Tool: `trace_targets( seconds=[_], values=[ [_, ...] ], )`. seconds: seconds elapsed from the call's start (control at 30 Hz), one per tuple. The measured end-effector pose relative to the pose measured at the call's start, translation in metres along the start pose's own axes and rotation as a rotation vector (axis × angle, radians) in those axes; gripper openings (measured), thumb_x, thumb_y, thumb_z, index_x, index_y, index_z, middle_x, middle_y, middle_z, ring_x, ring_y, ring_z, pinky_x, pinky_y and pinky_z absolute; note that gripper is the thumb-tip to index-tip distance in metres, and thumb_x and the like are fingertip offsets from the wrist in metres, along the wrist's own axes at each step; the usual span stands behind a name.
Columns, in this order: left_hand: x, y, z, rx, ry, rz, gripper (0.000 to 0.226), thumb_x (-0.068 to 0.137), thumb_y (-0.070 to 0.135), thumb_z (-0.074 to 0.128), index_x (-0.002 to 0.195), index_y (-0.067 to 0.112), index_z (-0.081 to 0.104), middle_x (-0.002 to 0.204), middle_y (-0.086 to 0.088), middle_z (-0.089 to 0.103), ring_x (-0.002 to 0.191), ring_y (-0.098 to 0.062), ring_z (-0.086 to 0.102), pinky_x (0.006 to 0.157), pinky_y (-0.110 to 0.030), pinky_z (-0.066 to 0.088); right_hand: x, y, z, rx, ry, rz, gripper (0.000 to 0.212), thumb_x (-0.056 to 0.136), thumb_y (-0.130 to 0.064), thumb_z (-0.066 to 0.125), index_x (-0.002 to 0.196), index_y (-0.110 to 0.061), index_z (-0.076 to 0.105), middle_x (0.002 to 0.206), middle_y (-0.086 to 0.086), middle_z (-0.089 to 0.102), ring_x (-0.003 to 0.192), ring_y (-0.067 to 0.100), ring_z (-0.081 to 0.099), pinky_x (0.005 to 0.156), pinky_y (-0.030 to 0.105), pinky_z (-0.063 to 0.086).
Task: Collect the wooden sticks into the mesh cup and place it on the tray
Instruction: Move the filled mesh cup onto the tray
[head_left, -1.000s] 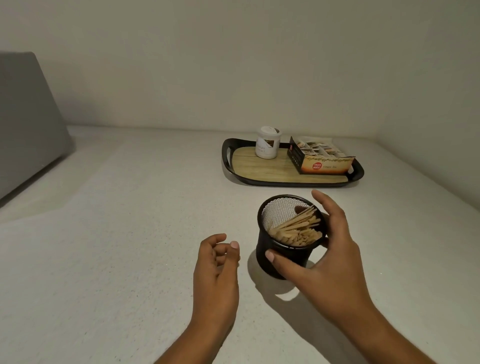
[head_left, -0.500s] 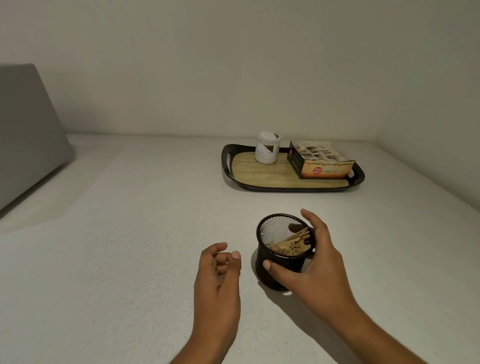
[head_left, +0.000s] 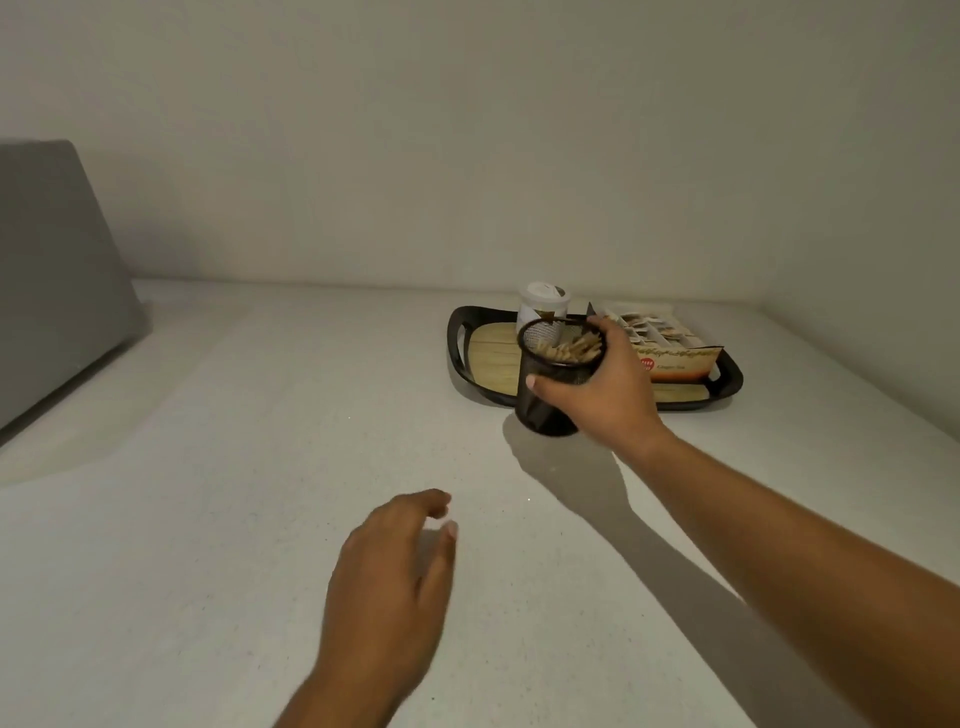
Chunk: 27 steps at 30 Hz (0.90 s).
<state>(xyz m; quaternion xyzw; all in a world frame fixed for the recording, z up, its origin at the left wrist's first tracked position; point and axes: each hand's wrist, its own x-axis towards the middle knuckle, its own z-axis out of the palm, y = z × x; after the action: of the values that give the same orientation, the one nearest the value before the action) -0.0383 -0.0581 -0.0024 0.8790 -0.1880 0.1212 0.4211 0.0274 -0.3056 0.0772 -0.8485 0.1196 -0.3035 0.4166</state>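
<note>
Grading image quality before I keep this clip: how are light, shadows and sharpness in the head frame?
Head view: dim, warm light, no glare. Head view: the right hand and mesh cup cast a hard-edged shadow on the counter beneath them. Head view: the left hand is smeared at its fingertips, and the print on the box is too soft to read.

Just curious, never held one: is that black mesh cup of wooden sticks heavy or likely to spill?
Probably light: one right hand holds the black mesh cup by its wall. The loose wooden sticks lean near the rim, so a strong tilt could spill them.
</note>
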Motion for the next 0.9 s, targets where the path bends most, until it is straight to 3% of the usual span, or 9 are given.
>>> trace_targets(
  seconds=[0.1, 0.17, 0.23, 0.37, 0.5, 0.8, 0.9],
  values=[
    [0.005, -0.011, 0.0, 0.161, -0.121, -0.008, 0.046, 0.096, 0.051, 0.042, 0.138, 0.034, 0.05, 0.146, 0.014, 0.048, 0.13, -0.001, 0.042, 0.108, -0.022, 0.032, 0.036, 0.008, 0.017, -0.05, 0.003, 0.026, 0.097, 0.056, -0.036, 0.09, 0.138, -0.019, 0.041, 0.114, -0.008, 0.057, 0.107, 0.015, 0.057, 0.087, 0.024, 0.047],
    [0.003, -0.015, 0.008, 0.288, -0.263, 0.039, 0.057, 0.097, 0.056, 0.038, 0.149, 0.033, 0.035, 0.161, 0.013, 0.024, 0.148, -0.006, 0.016, 0.12, -0.027, 0.016, 0.053, 0.015, 0.026, -0.052, 0.019, 0.071, 0.098, 0.056, -0.035, 0.089, 0.139, -0.019, 0.039, 0.123, 0.0, 0.06, 0.11, 0.019, 0.058, 0.087, 0.025, 0.048],
    [0.004, -0.019, 0.012, 0.349, -0.314, 0.022, 0.063, 0.096, 0.06, 0.031, 0.153, 0.034, 0.025, 0.164, 0.013, 0.01, 0.151, -0.007, 0.002, 0.122, -0.028, 0.006, 0.065, 0.022, 0.034, -0.062, 0.045, 0.102, 0.097, 0.057, -0.036, 0.088, 0.139, -0.019, 0.039, 0.127, 0.003, 0.061, 0.113, 0.022, 0.059, 0.089, 0.027, 0.048],
    [0.007, -0.022, 0.015, 0.459, -0.36, 0.044, 0.066, 0.096, 0.063, 0.022, 0.154, 0.034, 0.014, 0.165, 0.012, -0.001, 0.151, -0.008, -0.005, 0.119, -0.027, -0.005, 0.078, 0.035, 0.05, -0.078, 0.077, 0.13, 0.095, 0.058, -0.037, 0.089, 0.137, -0.018, 0.041, 0.128, 0.003, 0.061, 0.116, 0.023, 0.059, 0.092, 0.029, 0.046],
    [0.017, -0.026, 0.017, 0.541, -0.435, 0.036, 0.069, 0.094, 0.065, 0.019, 0.155, 0.034, 0.008, 0.165, 0.011, -0.009, 0.151, -0.01, -0.011, 0.119, -0.029, -0.007, 0.089, 0.045, 0.064, -0.115, 0.071, 0.14, 0.094, 0.062, -0.037, 0.089, 0.139, -0.016, 0.04, 0.133, 0.005, 0.06, 0.122, 0.027, 0.056, 0.099, 0.037, 0.048],
    [0.033, -0.036, 0.027, 0.63, -0.665, -0.039, 0.085, 0.086, 0.077, 0.024, 0.156, 0.032, 0.004, 0.165, 0.005, -0.016, 0.151, -0.018, -0.015, 0.121, -0.038, -0.005, 0.1, 0.056, 0.081, -0.107, 0.05, 0.153, 0.093, 0.062, -0.037, 0.089, 0.139, -0.016, 0.041, 0.134, 0.005, 0.059, 0.124, 0.027, 0.055, 0.097, 0.035, 0.045],
    [0.038, -0.037, 0.031, 0.634, -0.714, -0.062, 0.097, 0.077, 0.086, 0.013, 0.157, 0.031, 0.003, 0.164, 0.004, -0.018, 0.151, -0.02, -0.015, 0.121, -0.04, -0.004, 0.099, 0.054, 0.081, -0.094, 0.039, 0.206, 0.095, 0.062, -0.039, 0.089, 0.139, -0.016, 0.039, 0.135, 0.006, 0.058, 0.125, 0.028, 0.055, 0.095, 0.032, 0.043]
  ],
)
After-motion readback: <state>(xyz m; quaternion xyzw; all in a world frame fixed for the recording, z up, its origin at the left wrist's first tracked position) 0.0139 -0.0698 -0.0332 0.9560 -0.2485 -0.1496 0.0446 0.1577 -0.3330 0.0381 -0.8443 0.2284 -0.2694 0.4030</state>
